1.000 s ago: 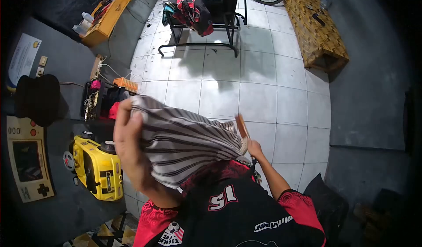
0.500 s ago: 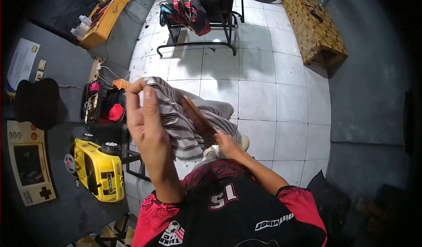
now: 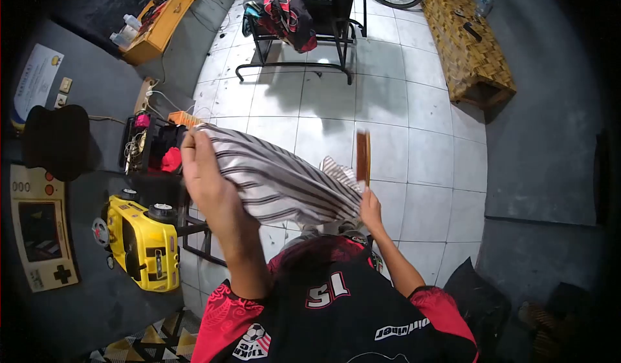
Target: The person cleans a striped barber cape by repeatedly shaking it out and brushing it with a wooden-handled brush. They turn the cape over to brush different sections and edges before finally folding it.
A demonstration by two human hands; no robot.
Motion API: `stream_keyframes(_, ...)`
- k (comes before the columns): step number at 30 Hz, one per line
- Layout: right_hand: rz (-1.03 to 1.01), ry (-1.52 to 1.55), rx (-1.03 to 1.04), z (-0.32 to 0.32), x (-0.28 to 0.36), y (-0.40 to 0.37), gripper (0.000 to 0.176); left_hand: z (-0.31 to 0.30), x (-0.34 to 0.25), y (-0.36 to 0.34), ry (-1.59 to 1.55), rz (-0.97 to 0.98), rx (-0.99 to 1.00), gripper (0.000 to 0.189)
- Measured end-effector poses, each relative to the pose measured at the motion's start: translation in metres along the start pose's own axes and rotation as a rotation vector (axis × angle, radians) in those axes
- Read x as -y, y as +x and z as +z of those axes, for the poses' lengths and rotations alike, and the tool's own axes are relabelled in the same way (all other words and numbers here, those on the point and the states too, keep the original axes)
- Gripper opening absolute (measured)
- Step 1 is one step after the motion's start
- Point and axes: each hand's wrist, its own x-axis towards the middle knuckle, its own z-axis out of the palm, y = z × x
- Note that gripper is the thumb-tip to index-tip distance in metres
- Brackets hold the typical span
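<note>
A white cloth with dark stripes is stretched between my two hands above the tiled floor. My left hand, higher and to the left, is closed on one end of it. My right hand is closed on the cloth's other end and also grips a wooden brush with brown bristles. The brush points away from me, upright in the view. A loose fold of cloth hangs beside the brush. The fingertips of my right hand are partly hidden.
A black chair with clothing on it stands ahead. On the right is a woven bench. To the left are a yellow toy car, a black rack and a wooden wall shelf.
The cloth has gone from bunched to stretched out. My right hand has moved right with the brush, which has swung from a slant over the cloth to upright beside it.
</note>
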Motion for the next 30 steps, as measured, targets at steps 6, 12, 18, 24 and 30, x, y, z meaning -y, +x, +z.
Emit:
stream_keyframes(6, -0.531, 0.42, 0.309, -0.04, 0.187, -0.091, 0.025, 0.028, 0.037, -0.022, -0.17, -0.006, -0.199, 0.022)
stream_keyframes(12, -0.319, -0.179, 0.456, 0.011, 0.11, -0.042, 0.027, 0.031, 0.006, -0.013, -0.373, -0.093, -0.072, 0.024)
stream_keyframes(18, -0.176, -0.84, 0.54, -0.002, -0.101, -0.012, 0.037, 0.013, -0.001, -0.004, -0.474, -0.153, -0.156, 0.018)
stream_keyframes(24, -0.079, -0.647, 0.29, -0.023, -0.112, 0.001, 0.042, 0.012, -0.004, -0.004, -0.406, -0.051, -0.443, 0.024)
stream_keyframes(30, -0.465, 0.126, 0.07, -0.039, 0.127, -0.062, 0.022, 0.021, 0.046, -0.004, -0.476, -0.07, -0.455, 0.022)
